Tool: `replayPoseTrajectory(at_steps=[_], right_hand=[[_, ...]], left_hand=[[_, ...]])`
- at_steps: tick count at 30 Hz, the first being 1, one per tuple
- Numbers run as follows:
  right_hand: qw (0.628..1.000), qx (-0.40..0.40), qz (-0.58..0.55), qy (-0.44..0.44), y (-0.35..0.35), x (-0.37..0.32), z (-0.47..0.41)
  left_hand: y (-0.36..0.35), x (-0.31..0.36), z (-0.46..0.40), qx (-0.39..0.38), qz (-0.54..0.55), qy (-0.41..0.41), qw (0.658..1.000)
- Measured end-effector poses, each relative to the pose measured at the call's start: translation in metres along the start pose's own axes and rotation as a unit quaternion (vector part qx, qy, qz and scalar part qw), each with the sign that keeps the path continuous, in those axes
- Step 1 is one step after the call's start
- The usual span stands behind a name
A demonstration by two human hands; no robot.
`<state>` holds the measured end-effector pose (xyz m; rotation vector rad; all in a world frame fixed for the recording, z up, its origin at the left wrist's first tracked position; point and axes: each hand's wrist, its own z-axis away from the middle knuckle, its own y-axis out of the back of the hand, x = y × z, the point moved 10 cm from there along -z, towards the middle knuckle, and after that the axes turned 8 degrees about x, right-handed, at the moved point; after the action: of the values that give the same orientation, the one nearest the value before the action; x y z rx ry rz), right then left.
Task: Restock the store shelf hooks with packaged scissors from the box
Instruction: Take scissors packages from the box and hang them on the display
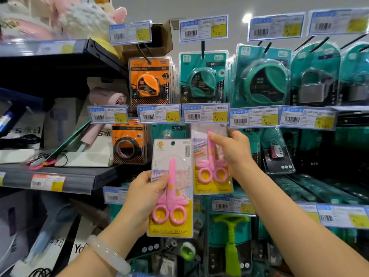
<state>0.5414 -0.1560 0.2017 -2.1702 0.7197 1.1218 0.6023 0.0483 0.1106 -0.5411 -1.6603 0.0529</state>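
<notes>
At the centre of the frame, two packs of pink scissors are being handled. The nearer pack of pink scissors [171,188] is being pinched at its left edge by the left hand [143,188], its hang hole showing free at the top. The farther pack of pink scissors [212,162] is being gripped along its right side by the right hand [235,154], its top edge tucking behind the 2.90 price tag [205,115]; the hook itself is hidden there. To seat it well, the pack is probably needing to be kept upright, facing outward, hole lined up with the hook tip before sliding back. Around them, tape measure packs [149,80] and padlock packs [313,84] are hanging above. No box is showing.
</notes>
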Motion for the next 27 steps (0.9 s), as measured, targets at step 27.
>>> replayPoseTrajectory(at_steps=[27], right_hand=[[0.954, 0.031, 0.296, -0.037, -0.023, 0.049, -0.044]], left_hand=[[0.012, -0.006, -0.005, 0.005, -0.009, 0.026, 1.000]])
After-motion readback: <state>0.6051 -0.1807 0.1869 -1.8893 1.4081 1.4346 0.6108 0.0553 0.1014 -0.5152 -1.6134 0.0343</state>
